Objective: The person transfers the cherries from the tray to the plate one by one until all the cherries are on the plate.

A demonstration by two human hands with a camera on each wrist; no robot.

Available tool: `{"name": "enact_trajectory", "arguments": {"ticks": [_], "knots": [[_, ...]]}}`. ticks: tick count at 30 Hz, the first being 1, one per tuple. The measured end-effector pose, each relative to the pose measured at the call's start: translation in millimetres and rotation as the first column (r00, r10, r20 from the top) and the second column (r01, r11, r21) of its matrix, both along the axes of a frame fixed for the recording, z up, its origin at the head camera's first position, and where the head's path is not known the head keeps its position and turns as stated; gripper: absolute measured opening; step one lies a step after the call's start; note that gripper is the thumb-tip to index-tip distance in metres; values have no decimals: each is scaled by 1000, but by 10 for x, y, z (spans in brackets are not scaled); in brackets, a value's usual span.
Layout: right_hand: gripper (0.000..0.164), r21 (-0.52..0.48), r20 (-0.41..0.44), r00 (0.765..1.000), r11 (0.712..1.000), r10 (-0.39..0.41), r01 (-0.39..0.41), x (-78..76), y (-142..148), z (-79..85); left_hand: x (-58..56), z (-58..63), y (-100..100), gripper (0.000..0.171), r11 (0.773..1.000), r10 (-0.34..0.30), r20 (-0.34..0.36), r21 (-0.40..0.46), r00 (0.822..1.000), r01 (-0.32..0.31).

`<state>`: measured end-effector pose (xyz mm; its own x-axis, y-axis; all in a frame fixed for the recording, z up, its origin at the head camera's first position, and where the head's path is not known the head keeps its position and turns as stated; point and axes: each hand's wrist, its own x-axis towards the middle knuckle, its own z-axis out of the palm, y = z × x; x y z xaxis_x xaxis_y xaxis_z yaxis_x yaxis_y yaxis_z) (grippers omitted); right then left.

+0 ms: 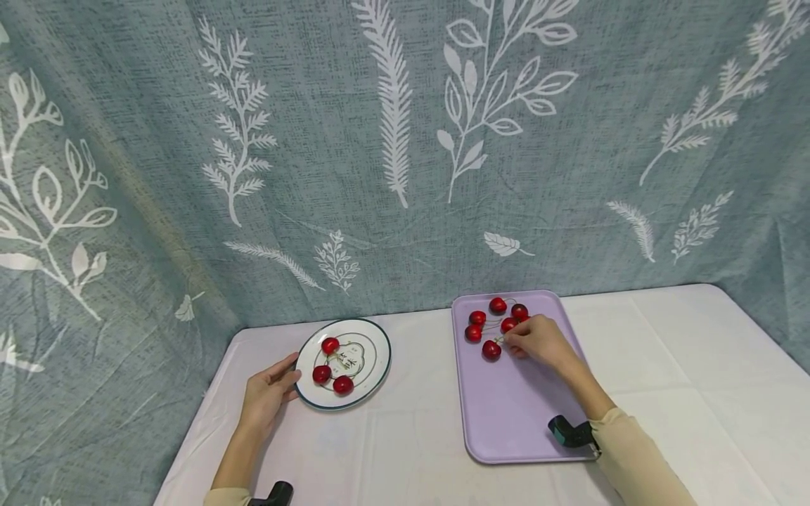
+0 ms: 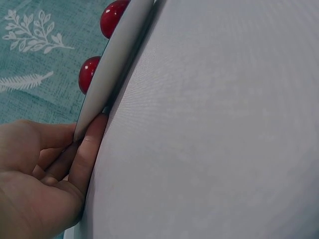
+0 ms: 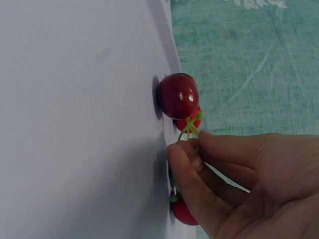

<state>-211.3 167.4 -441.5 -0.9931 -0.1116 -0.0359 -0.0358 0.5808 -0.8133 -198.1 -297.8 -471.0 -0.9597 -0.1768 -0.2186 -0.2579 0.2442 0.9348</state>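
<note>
My left hand (image 1: 264,395) pinches the left rim of a white plate (image 1: 373,379) with a dark green edge; in the left wrist view the thumb lies above the rim and fingers reach below it. Three red cherries (image 1: 343,384) sit on the plate. On the right, my right hand (image 1: 538,341) is over a purple tray (image 1: 506,422), its thumb and fingertips pinching the green stem of a dark red cherry (image 1: 491,350). In the right wrist view that cherry (image 3: 178,96) appears at or just above the tray surface; I cannot tell which.
Several more cherries (image 1: 477,318) with stems lie in the tray's far half, some partly behind the right hand. A white cloth (image 1: 405,436) covers the table. Behind it hangs a blue-green curtain (image 1: 316,176) with white leaf prints.
</note>
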Motion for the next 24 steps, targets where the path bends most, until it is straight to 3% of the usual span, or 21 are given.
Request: {"name": "enact_trajectory", "arguments": {"ticks": [7,11,24], "knots": [[10,98,-18,999,995,28,-26,-4,-43,36,-3,-2,-5,48,1000,2,1,5,1000,-2],[7,97,25,999,995,36,-38,8,-63,14,3,-2,1,48,1000,1,-1,-3,1000,-1],[14,-129,170,985,991,5,17,33,-113,-6,10,-2,-9,47,1000,1,0,-5,1000,-1]]}}
